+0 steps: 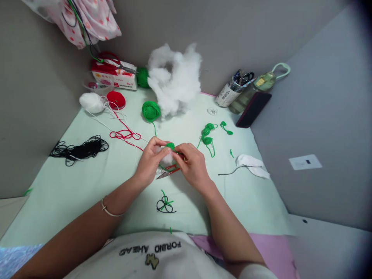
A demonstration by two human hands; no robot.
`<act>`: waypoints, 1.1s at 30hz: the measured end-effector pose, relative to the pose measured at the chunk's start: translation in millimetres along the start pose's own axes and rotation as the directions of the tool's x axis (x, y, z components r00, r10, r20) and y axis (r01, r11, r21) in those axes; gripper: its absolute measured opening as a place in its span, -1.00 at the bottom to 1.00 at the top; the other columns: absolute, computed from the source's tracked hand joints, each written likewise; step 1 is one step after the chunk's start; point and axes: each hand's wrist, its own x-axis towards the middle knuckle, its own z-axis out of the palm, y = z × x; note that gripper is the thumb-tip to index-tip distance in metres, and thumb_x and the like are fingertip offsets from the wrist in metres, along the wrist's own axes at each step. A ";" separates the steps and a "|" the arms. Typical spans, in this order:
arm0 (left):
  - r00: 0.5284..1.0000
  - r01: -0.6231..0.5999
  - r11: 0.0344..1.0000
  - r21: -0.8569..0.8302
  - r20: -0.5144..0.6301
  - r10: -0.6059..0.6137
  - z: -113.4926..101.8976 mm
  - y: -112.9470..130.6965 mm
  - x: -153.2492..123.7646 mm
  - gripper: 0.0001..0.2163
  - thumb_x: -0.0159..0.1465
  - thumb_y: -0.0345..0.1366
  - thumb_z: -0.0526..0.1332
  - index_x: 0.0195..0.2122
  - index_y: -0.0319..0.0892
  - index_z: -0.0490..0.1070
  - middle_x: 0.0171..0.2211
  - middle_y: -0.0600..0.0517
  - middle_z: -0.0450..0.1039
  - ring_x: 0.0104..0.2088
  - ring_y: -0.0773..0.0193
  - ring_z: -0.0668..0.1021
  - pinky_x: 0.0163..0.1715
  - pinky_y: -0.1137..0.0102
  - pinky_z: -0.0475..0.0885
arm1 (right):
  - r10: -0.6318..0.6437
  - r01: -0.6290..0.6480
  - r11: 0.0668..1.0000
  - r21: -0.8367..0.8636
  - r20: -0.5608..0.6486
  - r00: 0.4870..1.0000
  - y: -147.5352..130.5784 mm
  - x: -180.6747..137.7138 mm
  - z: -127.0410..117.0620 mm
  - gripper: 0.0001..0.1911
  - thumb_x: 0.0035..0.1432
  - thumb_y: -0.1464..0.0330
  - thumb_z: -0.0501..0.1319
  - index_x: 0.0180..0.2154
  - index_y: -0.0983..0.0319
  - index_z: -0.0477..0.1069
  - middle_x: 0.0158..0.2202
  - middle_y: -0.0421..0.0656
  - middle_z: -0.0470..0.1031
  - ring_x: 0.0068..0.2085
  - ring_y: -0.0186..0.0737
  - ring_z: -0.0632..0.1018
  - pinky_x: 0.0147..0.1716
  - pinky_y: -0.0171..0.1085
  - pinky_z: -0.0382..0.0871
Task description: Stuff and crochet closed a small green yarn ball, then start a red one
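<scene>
Over the middle of the table, my left hand (pixel 151 159) and my right hand (pixel 190 161) meet, fingers pinched around a small green crocheted piece (pixel 170 146). A tuft of white stuffing (pixel 166 158) shows between them, just below the green piece. Fingers hide most of the piece, and whether a hook or needle is in the right hand I cannot make out. Beneath the hands lie small scissors (pixel 164 175) with red handles, partly covered. From a green yarn ball (pixel 151 111) behind, a strand runs toward my left hand.
A heap of white stuffing (pixel 177 77) sits at the back. Left are a white yarn ball (pixel 91 102), red yarn (pixel 116 100) and a black yarn tangle (pixel 84 150). Right are green crocheted pieces (pixel 207 133), a phone (pixel 254 109), a bottle (pixel 244 97) and a pen cup (pixel 228 95).
</scene>
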 end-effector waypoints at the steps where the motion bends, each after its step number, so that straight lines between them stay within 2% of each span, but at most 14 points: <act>1: 0.999 0.046 0.999 -0.009 0.022 -0.046 1.1 2.2 -1.0 -0.75 0.16 -0.27 0.42 -0.28 -0.14 0.35 -0.22 0.07 0.55 -0.31 0.32 0.55 -0.27 0.43 0.42 | 0.044 -0.043 0.998 0.038 -0.012 0.999 0.0 0.1 0.1 -0.84 0.32 0.31 0.17 -0.36 0.16 0.36 -0.42 -0.19 0.41 -0.34 -0.21 0.39 -0.30 -0.24 0.24; 4: 0.989 0.114 0.993 -0.017 0.098 -0.112 2.8 7.9 -3.3 -0.75 0.20 -0.18 0.41 -0.30 -0.15 0.37 -0.25 0.08 0.53 -0.36 0.35 0.51 -0.35 0.45 0.39 | 0.204 -0.194 0.963 0.188 -0.037 0.978 1.2 0.4 -1.8 -0.81 0.25 0.28 0.21 -0.42 0.16 0.32 -0.51 -0.29 0.27 -0.45 -0.30 0.28 -0.42 -0.28 0.15; 7: 0.987 0.085 0.996 0.016 0.135 -0.087 1.9 8.5 -3.3 -0.72 0.14 -0.20 0.46 -0.29 -0.15 0.39 -0.24 0.07 0.50 -0.31 0.34 0.51 -0.33 0.46 0.39 | 0.285 -0.265 0.918 0.296 -0.028 0.958 2.1 0.5 -6.0 -0.76 0.22 0.25 0.23 -0.46 0.17 0.29 -0.57 -0.34 0.14 -0.50 -0.35 0.17 -0.48 -0.30 0.05; 11: 0.995 0.017 0.999 0.037 0.094 -0.020 0.5 4.3 -1.1 -0.70 0.08 -0.25 0.47 -0.32 -0.15 0.35 -0.20 0.06 0.49 -0.29 0.34 0.52 -0.31 0.45 0.38 | 0.256 -0.269 0.919 0.288 0.082 0.963 -4.0 -0.2 -12.1 -0.78 0.29 0.24 0.17 -0.39 0.18 0.34 -0.55 -0.34 0.20 -0.50 -0.35 0.21 -0.46 -0.31 0.09; 13: 0.999 -0.023 0.996 0.089 0.037 0.019 1.2 3.6 -0.1 -0.73 0.07 -0.29 0.44 -0.36 -0.15 0.33 -0.22 0.06 0.49 -0.30 0.33 0.52 -0.29 0.43 0.38 | 0.232 -0.265 0.928 0.262 0.150 0.961 -9.5 -1.1 -13.7 -0.79 0.33 0.26 0.13 -0.36 0.19 0.36 -0.52 -0.32 0.26 -0.48 -0.34 0.26 -0.43 -0.31 0.12; 17: 0.989 -0.096 0.968 0.230 -0.085 0.118 2.7 4.1 1.9 -0.76 0.01 -0.44 0.38 -0.42 -0.13 0.30 -0.34 0.12 0.45 -0.28 0.34 0.48 -0.20 0.44 0.36 | 0.168 -0.205 0.964 0.171 0.209 0.963 -16.2 -3.0 -11.8 -0.80 0.34 0.34 0.08 -0.38 0.17 0.33 -0.50 -0.29 0.28 -0.45 -0.31 0.28 -0.38 -0.31 0.13; 20: 0.992 -0.055 0.974 0.221 -0.096 0.078 1.1 2.4 3.4 -0.79 0.02 -0.44 0.35 -0.42 -0.14 0.31 -0.38 0.13 0.43 -0.37 0.36 0.45 -0.33 0.46 0.34 | 0.116 -0.140 0.986 0.092 0.232 0.966 -13.3 -3.5 -8.0 -0.85 0.30 0.39 0.10 -0.36 0.17 0.33 -0.47 -0.28 0.30 -0.42 -0.29 0.30 -0.36 -0.31 0.14; 23: 0.999 0.037 0.984 0.172 -0.044 -0.030 -0.5 1.1 3.7 -0.80 0.07 -0.34 0.37 -0.38 -0.14 0.32 -0.40 0.12 0.47 -0.52 0.39 0.41 -0.52 0.46 0.30 | 0.098 -0.105 0.994 0.031 0.185 0.978 -7.1 -3.4 -5.0 -0.94 0.24 0.38 0.17 -0.32 0.16 0.35 -0.46 -0.27 0.31 -0.39 -0.26 0.33 -0.35 -0.31 0.15; 25: 0.996 0.088 0.987 0.137 0.010 -0.090 -0.4 2.7 3.4 -0.78 0.12 -0.26 0.39 -0.36 -0.15 0.34 -0.39 0.10 0.48 -0.53 0.38 0.45 -0.53 0.46 0.35 | 0.160 -0.168 0.984 0.059 0.120 0.980 -3.3 -2.9 -4.6 -0.91 0.24 0.34 0.19 -0.35 0.16 0.34 -0.50 -0.29 0.29 -0.43 -0.29 0.30 -0.39 -0.31 0.12; 29: 0.981 0.137 0.990 -0.040 0.146 -0.129 -1.4 10.1 3.7 -0.76 0.24 -0.12 0.35 -0.32 -0.19 0.46 -0.29 0.03 0.49 -0.32 0.29 0.58 -0.30 0.39 0.57 | 0.327 -0.318 0.905 0.282 0.017 0.945 1.4 0.6 -8.0 -0.77 0.21 0.24 0.21 -0.46 0.17 0.30 -0.62 -0.36 0.13 -0.55 -0.38 0.14 -0.51 -0.31 0.01; 31: 0.967 0.177 0.979 -0.102 0.206 -0.153 -3.9 12.8 4.2 -0.80 0.23 -0.19 0.38 -0.24 -0.20 0.52 -0.20 0.00 0.52 -0.21 0.27 0.60 -0.17 0.39 0.59 | 0.367 -0.337 0.861 0.382 -0.006 0.930 2.1 3.3 -9.9 -0.72 0.17 0.21 0.24 -0.51 0.17 0.28 -0.65 -0.38 0.06 -0.57 -0.40 0.09 -0.54 -0.31 -0.04; 33: 0.954 0.207 0.975 -0.082 0.239 -0.182 -6.2 13.0 4.1 -0.77 0.17 -0.29 0.44 -0.17 -0.18 0.53 -0.15 0.00 0.54 -0.18 0.29 0.60 -0.14 0.44 0.57 | 0.399 -0.355 0.823 0.443 -0.009 0.917 2.1 5.6 -9.9 -0.68 0.14 0.18 0.25 -0.54 0.17 0.26 -0.67 -0.40 0.02 -0.59 -0.41 0.05 -0.56 -0.31 -0.07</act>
